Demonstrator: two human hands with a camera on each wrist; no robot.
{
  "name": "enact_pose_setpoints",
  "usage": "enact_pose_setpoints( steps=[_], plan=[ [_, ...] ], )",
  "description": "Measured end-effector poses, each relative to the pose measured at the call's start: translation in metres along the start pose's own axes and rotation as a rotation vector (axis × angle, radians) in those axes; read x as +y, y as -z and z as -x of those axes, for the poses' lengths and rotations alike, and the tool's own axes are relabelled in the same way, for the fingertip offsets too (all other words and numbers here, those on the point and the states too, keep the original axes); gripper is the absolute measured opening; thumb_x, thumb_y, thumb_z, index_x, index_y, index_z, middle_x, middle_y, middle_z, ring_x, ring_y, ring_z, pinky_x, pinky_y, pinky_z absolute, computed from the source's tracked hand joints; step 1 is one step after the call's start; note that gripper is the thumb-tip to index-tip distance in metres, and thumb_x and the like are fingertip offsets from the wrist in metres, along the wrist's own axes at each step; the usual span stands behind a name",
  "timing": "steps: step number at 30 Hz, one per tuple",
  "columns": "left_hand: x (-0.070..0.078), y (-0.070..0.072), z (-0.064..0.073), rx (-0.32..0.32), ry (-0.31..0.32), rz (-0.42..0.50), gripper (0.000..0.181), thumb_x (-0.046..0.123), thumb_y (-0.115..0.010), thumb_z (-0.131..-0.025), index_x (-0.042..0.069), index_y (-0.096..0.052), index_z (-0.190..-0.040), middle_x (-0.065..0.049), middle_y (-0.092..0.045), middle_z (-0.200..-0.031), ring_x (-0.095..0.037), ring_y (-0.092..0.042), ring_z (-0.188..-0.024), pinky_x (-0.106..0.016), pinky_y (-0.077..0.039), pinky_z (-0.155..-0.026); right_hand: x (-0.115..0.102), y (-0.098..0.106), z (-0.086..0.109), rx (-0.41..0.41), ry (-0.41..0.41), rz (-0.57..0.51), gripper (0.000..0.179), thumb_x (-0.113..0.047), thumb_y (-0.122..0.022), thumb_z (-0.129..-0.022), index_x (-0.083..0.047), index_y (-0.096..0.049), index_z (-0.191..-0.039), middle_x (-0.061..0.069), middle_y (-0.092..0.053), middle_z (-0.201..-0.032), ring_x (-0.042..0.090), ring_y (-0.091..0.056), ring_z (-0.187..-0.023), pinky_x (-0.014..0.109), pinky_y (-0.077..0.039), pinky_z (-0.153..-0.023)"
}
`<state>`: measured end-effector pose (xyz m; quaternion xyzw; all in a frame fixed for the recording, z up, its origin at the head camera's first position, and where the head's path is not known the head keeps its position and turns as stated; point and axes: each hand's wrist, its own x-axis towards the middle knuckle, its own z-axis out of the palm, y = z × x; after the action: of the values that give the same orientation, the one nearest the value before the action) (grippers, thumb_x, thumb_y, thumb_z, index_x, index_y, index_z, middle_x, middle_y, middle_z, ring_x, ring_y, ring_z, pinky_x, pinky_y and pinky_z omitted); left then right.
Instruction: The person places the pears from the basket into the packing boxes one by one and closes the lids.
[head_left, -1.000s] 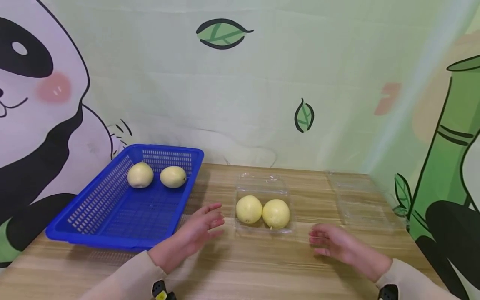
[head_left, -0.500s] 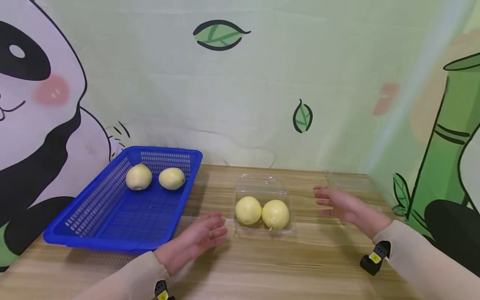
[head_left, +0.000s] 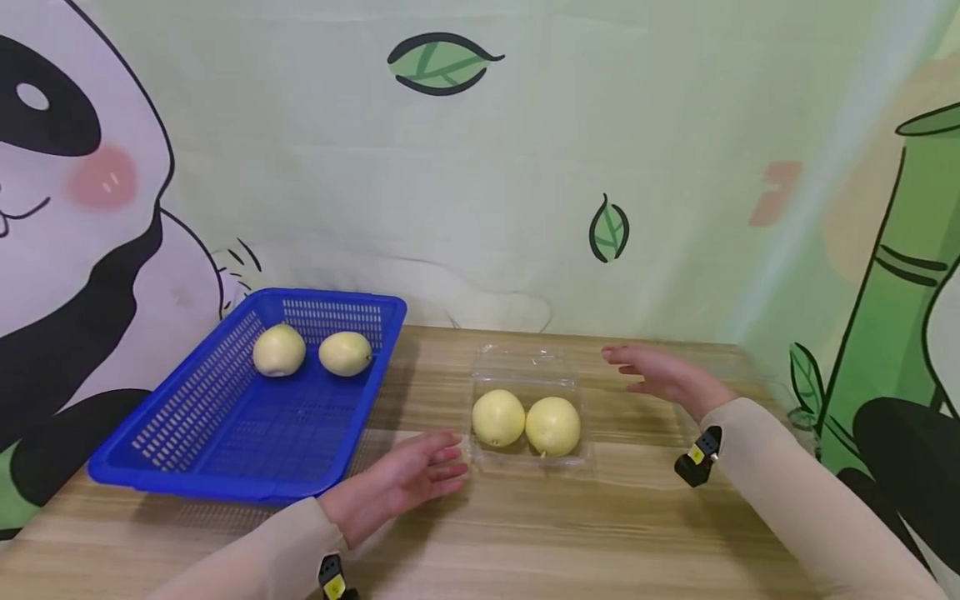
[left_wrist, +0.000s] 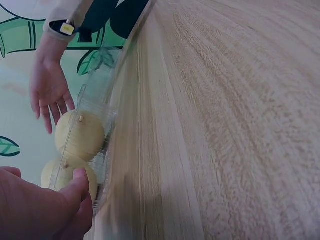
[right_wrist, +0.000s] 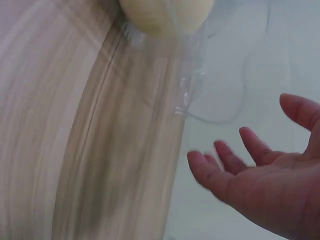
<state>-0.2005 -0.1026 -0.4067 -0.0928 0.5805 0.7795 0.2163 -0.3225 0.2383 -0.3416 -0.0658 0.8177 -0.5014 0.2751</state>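
Two pale yellow pears, a left one (head_left: 498,418) and a right one (head_left: 553,427), sit side by side in an open clear plastic clamshell box (head_left: 525,364) on the table. My left hand (head_left: 408,475) hovers just left of the box's front corner, fingers extended and holding nothing. To the right of the box's raised lid, my right hand (head_left: 667,377) is in the air, its fingers loosely spread and apart from the box. The right wrist view shows that hand (right_wrist: 270,180) with nothing in it, near the lid's edge.
A blue plastic basket (head_left: 198,486) stands at the left, with a rounder pear (head_left: 279,351) and a pear on its side (head_left: 345,354) at its far end. Further clear plastic (head_left: 716,360) lies at the table's back right, partly behind the right arm. A printed cloth (head_left: 510,167) hangs behind.
My right hand has risen from the front right toward the back, then shifted left toward the lid. My left hand has edged right, closer to the box. The pears have not moved.
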Motion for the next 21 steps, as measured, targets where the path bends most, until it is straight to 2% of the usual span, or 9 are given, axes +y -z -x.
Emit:
enact_pose_setpoints(
  steps=[5,9,13,16,18,21],
  plan=[
    [-0.002,-0.003,-0.001,0.023,0.008,0.006,0.050,0.014,-0.045,-0.106,-0.009,-0.031,-0.149,-0.030,-0.040,-0.144,-0.054,-0.040,-0.143,-0.059,-0.037,-0.121,0.014,0.002,-0.016,-0.068,0.020,-0.019,0.065,-0.026,-0.031,-0.112,0.004,-0.002,-0.162,0.030,-0.006,-0.169,0.048,-0.014,-0.157,0.063,-0.022,-0.127],
    [-0.002,-0.005,-0.002,0.021,0.007,0.000,0.044,0.016,-0.046,-0.106,-0.006,-0.036,-0.144,-0.025,-0.045,-0.137,-0.050,-0.046,-0.139,-0.058,-0.039,-0.120,0.022,0.003,-0.026,-0.114,0.038,-0.009,0.063,-0.026,-0.026,-0.113,0.005,0.000,-0.162,0.032,-0.012,-0.167,0.048,-0.018,-0.156,0.062,-0.024,-0.127],
    [-0.003,-0.006,-0.004,0.028,-0.001,0.013,0.040,0.015,-0.045,-0.107,-0.005,-0.038,-0.141,-0.030,-0.043,-0.143,-0.050,-0.048,-0.139,-0.058,-0.040,-0.120,0.025,0.002,-0.033,-0.111,0.052,-0.023,0.062,-0.025,-0.022,-0.112,0.006,-0.001,-0.161,0.034,-0.016,-0.166,0.050,-0.022,-0.154,0.060,-0.026,-0.126],
    [-0.004,-0.006,-0.006,0.028,-0.008,0.031,0.045,0.014,-0.043,-0.107,-0.006,-0.033,-0.146,-0.037,-0.035,-0.152,-0.051,-0.043,-0.142,-0.058,-0.038,-0.121,0.028,0.000,-0.039,-0.089,0.044,-0.067,0.063,-0.027,-0.024,-0.112,0.006,-0.003,-0.161,0.036,-0.019,-0.164,0.049,-0.027,-0.153,0.056,-0.030,-0.126],
    [-0.005,-0.006,-0.007,0.028,-0.011,0.041,0.047,0.013,-0.043,-0.108,-0.008,-0.031,-0.148,-0.038,-0.031,-0.155,-0.052,-0.041,-0.144,-0.058,-0.037,-0.122,0.031,-0.001,-0.042,-0.077,0.033,-0.096,0.064,-0.028,-0.027,-0.112,0.007,-0.003,-0.161,0.036,-0.022,-0.164,0.049,-0.030,-0.152,0.054,-0.033,-0.125],
    [-0.007,-0.007,-0.009,0.029,-0.008,0.047,0.049,0.011,-0.043,-0.107,-0.009,-0.029,-0.150,-0.037,-0.033,-0.153,-0.051,-0.042,-0.144,-0.058,-0.037,-0.122,0.036,-0.003,-0.047,-0.081,0.029,-0.124,0.063,-0.027,-0.026,-0.112,0.008,-0.004,-0.160,0.037,-0.021,-0.163,0.050,-0.029,-0.152,0.052,-0.035,-0.125]
  ],
)
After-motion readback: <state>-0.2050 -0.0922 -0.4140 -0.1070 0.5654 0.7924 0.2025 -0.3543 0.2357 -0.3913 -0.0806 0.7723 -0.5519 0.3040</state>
